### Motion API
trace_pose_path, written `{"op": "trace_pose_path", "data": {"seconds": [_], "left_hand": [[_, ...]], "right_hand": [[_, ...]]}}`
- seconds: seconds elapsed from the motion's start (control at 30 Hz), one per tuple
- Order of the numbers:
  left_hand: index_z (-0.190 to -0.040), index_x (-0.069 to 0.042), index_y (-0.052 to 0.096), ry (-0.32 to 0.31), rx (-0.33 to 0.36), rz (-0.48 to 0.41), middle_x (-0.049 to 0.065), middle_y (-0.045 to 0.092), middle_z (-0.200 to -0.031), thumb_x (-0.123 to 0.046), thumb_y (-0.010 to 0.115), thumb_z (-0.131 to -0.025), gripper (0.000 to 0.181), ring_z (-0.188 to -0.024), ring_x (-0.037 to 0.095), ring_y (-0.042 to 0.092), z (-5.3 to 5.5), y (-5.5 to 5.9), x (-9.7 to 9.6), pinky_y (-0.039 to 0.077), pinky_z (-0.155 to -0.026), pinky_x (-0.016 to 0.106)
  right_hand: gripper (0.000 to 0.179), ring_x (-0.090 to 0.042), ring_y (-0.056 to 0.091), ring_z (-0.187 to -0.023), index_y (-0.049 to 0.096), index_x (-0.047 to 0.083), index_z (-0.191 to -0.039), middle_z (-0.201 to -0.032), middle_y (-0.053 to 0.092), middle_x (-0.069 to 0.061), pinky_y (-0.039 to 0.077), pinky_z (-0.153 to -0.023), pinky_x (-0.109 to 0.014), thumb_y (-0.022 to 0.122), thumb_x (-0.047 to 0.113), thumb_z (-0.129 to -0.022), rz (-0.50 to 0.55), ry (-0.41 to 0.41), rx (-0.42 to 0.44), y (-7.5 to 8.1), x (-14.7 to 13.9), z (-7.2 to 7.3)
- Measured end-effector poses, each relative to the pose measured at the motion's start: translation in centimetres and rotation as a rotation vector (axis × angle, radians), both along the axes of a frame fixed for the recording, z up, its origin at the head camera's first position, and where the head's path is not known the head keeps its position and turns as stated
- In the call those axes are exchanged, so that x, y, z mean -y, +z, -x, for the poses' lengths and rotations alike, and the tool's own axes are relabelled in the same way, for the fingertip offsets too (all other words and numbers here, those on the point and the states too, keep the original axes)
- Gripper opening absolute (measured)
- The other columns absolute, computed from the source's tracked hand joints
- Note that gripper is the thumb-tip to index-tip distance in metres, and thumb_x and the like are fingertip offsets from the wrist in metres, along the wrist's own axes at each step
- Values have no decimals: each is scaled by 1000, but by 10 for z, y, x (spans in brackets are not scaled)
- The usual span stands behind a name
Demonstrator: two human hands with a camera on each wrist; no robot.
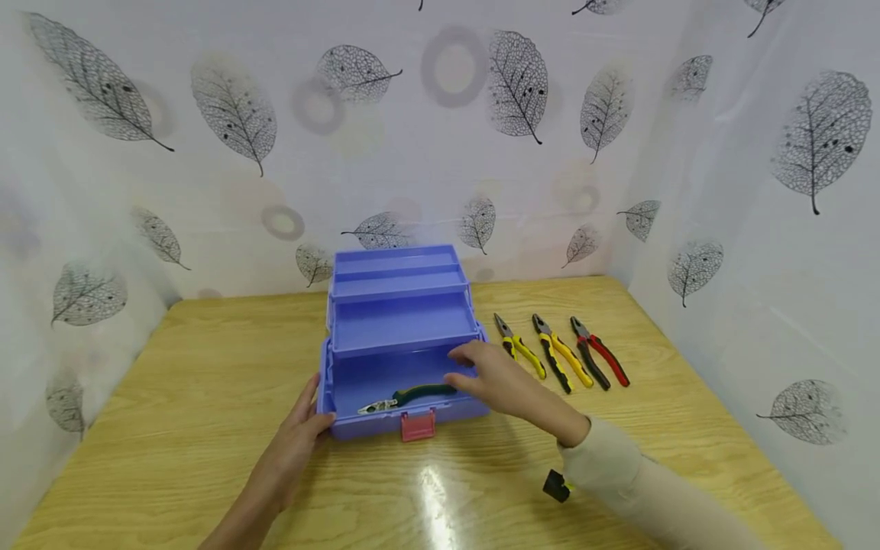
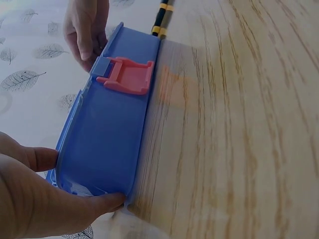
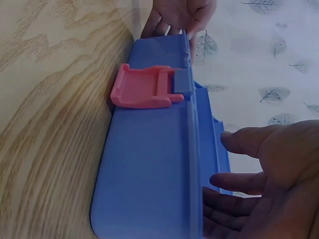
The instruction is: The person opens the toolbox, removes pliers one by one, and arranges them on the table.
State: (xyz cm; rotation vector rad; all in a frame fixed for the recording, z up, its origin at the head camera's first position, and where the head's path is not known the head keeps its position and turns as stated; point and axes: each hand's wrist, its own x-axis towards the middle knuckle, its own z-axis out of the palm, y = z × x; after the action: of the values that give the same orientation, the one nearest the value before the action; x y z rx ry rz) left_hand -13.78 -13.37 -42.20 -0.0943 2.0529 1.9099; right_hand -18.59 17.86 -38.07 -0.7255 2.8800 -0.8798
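A blue-purple plastic toolbox (image 1: 385, 428) stands open on the table, its tiered trays (image 1: 406, 325) raised at the back. Green-handled pliers (image 1: 412, 394) lie in its bottom compartment, jaws toward the left; the handle ends are partly hidden near my right hand. My left hand (image 1: 296, 439) holds the box's left front corner, with the thumb (image 2: 107, 201) on the front and fingers at the side. Over the right end of the compartment is my right hand (image 1: 495, 378), thumb and fingers spread apart, nothing seen between them. A pink latch (image 3: 142, 87) hangs on the box front.
Right of the toolbox lie long-nose pliers (image 1: 525, 355) with yellow handles, yellow-and-black pliers (image 1: 564, 359) and red-and-black pliers (image 1: 605, 355). A small black-and-yellow item (image 1: 555, 486) shows beside the right sleeve. A leaf-patterned curtain (image 1: 412, 168) surrounds the wooden table (image 1: 206, 382).
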Motion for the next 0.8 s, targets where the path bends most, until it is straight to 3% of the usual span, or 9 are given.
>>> {"op": "trace_pose_path", "data": {"seconds": [0.17, 0.33, 0.53, 0.8], "left_hand": [[-167, -19, -6, -2, -5, -7, 26, 5, -169, -6, 39, -106, 77, -154, 42, 15, 1, -2, 1, 19, -124, 57], [-167, -19, -6, 3, -10, -11, 26, 6, -169, -6, 39, -106, 77, -154, 42, 16, 0, -2, 1, 19, -124, 58], [-167, -19, -5, 12, -8, -27, 25, 8, -169, -5, 40, -105, 77, -154, 42, 17, -1, -1, -1, 17, -124, 57], [-167, -19, -6, 14, -14, -31, 24, 7, -170, -5, 38, -106, 76, -154, 41, 16, -1, 0, 0, 17, -125, 57]], "right_hand": [[48, -34, 66, -116, 64, -8, -132, -126, 68, -21, 56, -97, -49, 68, 29, -101, -42, 61, 101, -7, 10, 12], [54, -32, 67, -115, 63, -6, -134, -127, 69, -20, 55, -99, -49, 66, 38, -102, -101, 72, 224, -14, 19, 24], [48, -20, 68, -91, 69, -1, -126, -107, 73, -9, 58, -86, -42, 67, 40, -101, -197, 86, 284, -22, 26, 34], [40, -20, 70, -102, 72, 3, -123, -115, 74, -8, 60, -87, -35, 75, 32, -96, -122, 132, 399, -21, 31, 39]]}}
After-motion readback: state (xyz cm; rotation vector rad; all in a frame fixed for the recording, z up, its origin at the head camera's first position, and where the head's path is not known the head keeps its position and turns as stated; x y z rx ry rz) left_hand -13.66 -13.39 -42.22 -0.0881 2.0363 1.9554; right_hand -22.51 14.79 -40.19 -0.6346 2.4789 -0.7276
